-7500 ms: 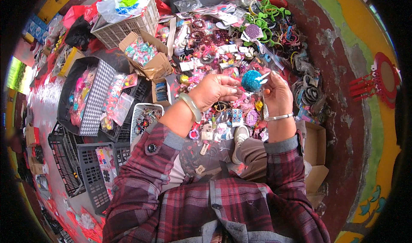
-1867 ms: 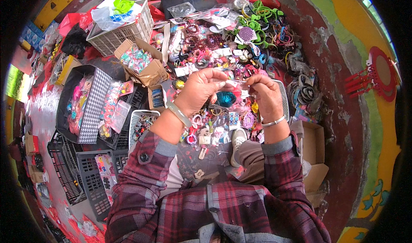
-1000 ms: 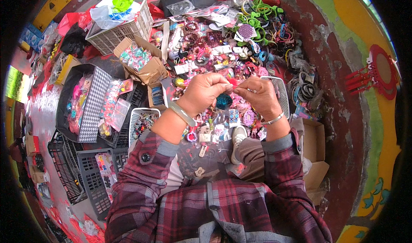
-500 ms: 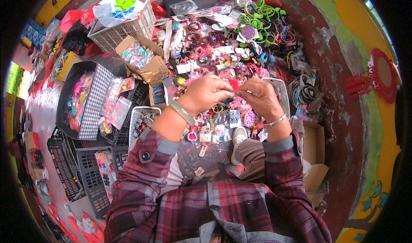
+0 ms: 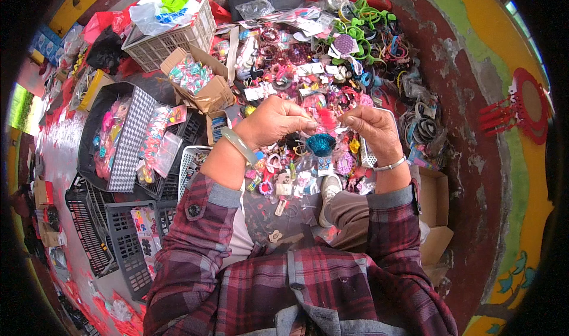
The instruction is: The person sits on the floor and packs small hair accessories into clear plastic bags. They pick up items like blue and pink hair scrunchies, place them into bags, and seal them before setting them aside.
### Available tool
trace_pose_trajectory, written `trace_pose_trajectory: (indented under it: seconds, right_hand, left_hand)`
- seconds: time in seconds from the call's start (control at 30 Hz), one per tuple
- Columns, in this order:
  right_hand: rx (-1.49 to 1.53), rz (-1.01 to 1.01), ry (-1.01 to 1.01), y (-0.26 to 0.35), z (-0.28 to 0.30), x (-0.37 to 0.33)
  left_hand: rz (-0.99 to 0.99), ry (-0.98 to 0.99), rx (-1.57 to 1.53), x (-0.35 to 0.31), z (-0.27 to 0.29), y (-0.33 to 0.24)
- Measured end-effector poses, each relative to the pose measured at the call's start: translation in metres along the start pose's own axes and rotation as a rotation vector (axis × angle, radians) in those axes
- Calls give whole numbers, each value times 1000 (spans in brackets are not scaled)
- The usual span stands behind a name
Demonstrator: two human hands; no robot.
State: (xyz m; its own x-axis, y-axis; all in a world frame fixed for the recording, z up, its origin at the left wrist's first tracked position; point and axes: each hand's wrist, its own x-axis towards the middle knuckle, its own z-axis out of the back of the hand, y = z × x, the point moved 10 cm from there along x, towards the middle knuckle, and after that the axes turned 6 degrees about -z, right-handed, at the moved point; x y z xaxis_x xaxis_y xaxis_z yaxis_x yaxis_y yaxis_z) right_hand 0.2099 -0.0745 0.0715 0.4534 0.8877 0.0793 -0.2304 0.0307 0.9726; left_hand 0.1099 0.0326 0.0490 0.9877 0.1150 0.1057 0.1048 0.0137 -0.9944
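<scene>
A glittery teal ornament (image 5: 321, 144) hangs just below and between the two hands — left hand (image 5: 274, 121) and right hand (image 5: 373, 130) both pinched shut on its clear wrapper (image 5: 333, 128).

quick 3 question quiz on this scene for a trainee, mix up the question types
1. True or false: the teal glittery ornament hangs below the two hands.
2. Which wrist wears the pale green bangle: A) left B) right?
3. Fill in: the cardboard box of pastel pieces sits beside a white slatted ______.

Key
1. True: it hangs between and under the left hand and right hand.
2. A
3. basket
</scene>
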Motion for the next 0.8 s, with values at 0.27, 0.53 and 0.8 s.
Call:
trace_pose_trajectory:
  seconds: [0.27, 0.53, 0.8]
  right_hand:
    - [406, -185, -28, -15, -9, 2]
    - [382, -235, -216, -29, 3, 3]
    - [-382, -48, -289, -30, 38, 7]
  left_hand:
    - [88, -125, -324, -1, 8, 13]
    - [107, -151, -398, 2, -2, 33]
    - [152, -478, -637, -7, 45, 55]
